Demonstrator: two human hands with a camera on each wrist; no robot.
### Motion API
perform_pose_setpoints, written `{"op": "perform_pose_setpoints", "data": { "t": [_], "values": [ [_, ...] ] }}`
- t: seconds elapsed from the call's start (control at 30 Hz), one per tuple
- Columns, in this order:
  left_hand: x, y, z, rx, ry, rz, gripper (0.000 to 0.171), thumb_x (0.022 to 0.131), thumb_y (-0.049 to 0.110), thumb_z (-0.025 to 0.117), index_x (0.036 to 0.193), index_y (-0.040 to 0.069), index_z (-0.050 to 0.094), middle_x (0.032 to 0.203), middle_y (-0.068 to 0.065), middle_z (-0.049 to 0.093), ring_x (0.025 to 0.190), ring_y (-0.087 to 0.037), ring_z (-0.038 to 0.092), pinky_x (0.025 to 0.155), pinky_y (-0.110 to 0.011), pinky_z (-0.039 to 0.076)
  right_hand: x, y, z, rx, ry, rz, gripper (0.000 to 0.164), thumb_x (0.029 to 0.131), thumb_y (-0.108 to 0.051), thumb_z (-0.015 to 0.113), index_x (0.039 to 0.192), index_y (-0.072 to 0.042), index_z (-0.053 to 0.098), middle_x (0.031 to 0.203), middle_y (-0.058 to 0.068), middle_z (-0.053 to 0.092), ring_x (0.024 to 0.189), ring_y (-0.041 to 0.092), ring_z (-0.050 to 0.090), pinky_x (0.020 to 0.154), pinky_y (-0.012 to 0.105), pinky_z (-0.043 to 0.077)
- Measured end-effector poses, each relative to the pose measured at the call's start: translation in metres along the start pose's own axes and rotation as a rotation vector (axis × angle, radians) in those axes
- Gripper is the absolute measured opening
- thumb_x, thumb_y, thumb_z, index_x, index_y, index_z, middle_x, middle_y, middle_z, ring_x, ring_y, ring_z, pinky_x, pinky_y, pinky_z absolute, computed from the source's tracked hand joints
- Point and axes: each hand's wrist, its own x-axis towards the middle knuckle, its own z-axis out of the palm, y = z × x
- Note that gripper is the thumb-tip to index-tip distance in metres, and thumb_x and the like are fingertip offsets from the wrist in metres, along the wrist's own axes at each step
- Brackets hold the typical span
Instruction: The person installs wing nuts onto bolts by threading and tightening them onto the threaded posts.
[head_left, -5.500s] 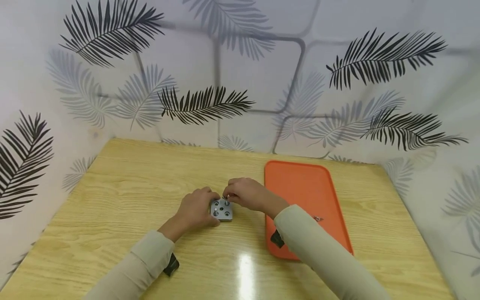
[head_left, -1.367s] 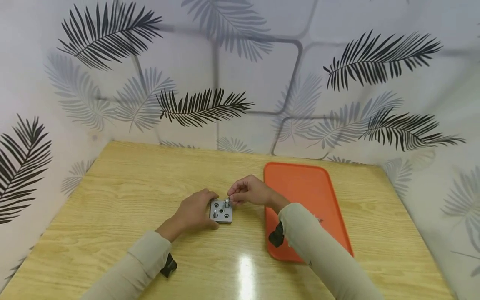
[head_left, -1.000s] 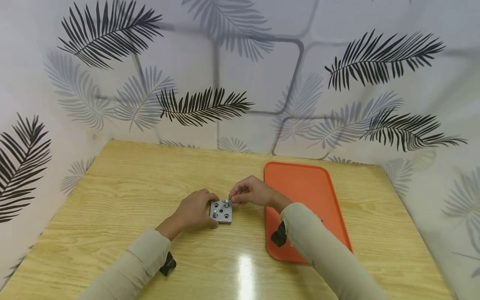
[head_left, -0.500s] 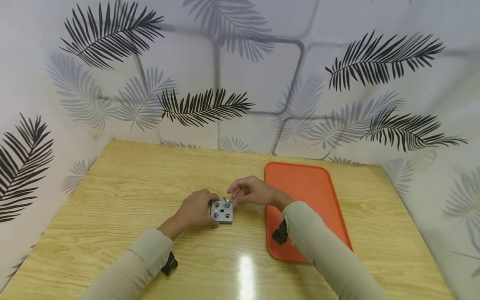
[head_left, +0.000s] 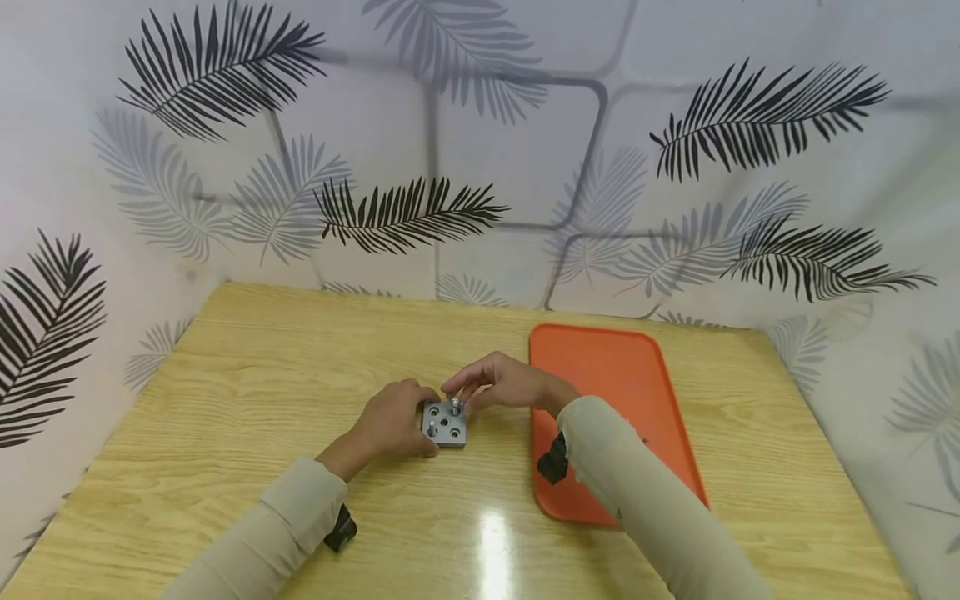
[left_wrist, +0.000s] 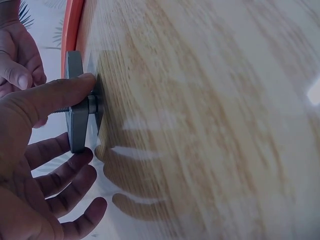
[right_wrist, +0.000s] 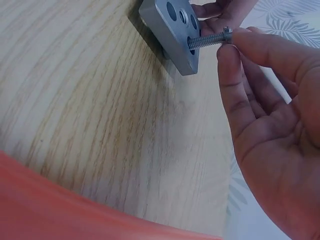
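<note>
My left hand grips a square grey metal plate by its edges, thumb on the near side and fingers on the far side. Several holes pierce the plate, and two threaded bolts stand up from it. In the left wrist view a bolt head shows beneath the plate, between it and the table. My right hand pinches a small wing nut between thumb and forefinger, at the tip of the far-right bolt. The near-left bolt stands bare.
An orange tray lies to the right, partly under my right forearm. A tiny metal piece shows on it beside the sleeve. The wooden table meets a leaf-patterned wall at the back.
My right fingers have loosened and re-gripped round the wing nut, with the forefinger now reaching further left over the bolt. My left hand and the plate stay almost in place.
</note>
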Motion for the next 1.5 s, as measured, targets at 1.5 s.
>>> {"op": "perform_pose_setpoints", "data": {
  "t": [1.5],
  "values": [
    [0.0, 0.004, -0.002, 0.026, -0.009, -0.011, 0.068, 0.061, 0.029, 0.095, 0.12, 0.007, 0.07, 0.101, -0.009, 0.065, 0.085, -0.02, 0.055, 0.077, -0.038, 0.049, 0.005, -0.002, 0.0, 0.005, -0.023, 0.099, 0.042, 0.089, 0.001, 0.068, 0.13, 0.002, 0.062, 0.117, 0.018, 0.066, 0.094, 0.008, 0.063, 0.086, 0.026, 0.053]
  ]
}}
